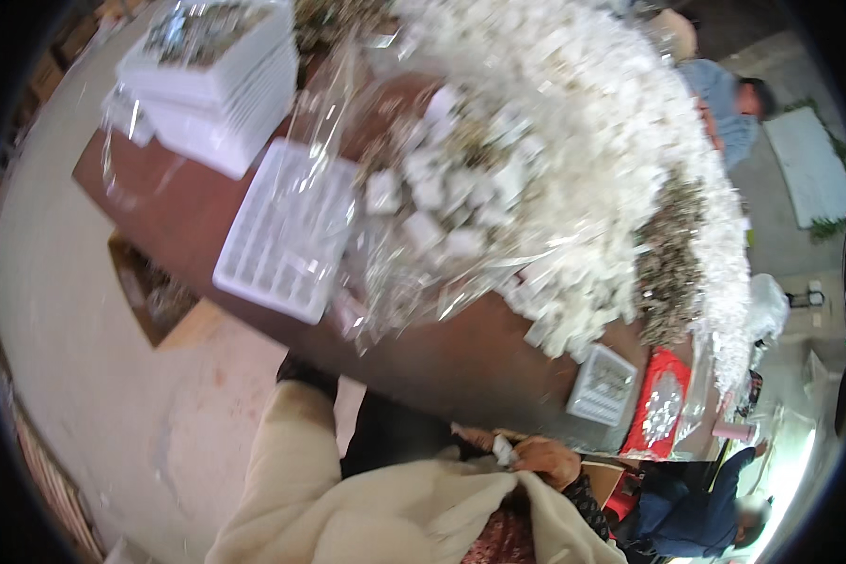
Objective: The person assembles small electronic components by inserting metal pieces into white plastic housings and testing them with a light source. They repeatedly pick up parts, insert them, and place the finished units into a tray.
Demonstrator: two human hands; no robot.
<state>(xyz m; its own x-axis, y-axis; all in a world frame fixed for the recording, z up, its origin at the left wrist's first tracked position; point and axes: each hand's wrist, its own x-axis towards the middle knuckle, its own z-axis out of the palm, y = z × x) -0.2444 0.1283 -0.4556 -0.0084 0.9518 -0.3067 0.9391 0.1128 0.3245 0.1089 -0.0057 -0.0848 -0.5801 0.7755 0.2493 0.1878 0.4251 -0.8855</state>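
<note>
Both hands are close together in front of my cream jacket, just below the brown table's near edge. My right hand (547,459) is closed, its fingers curled around a small white piece (505,450) too small to name. My left hand (475,437) meets the same piece from the other side; its fingers look pinched, and part of the hand is hidden by my sleeve. On the table (442,367) above them, a large heap of small white pieces (573,301) spreads out. Nearest my right hand is a small white tray (603,383) holding little metallic-looking parts.
A white tray with rows of round hollows (287,230) lies at left, partly under clear plastic film (395,273). Stacked white trays (207,103) stand behind it. A red tray (655,404) holds shiny bits. Brownish small parts (672,254) form a pile. Two other people (724,103) sit nearby.
</note>
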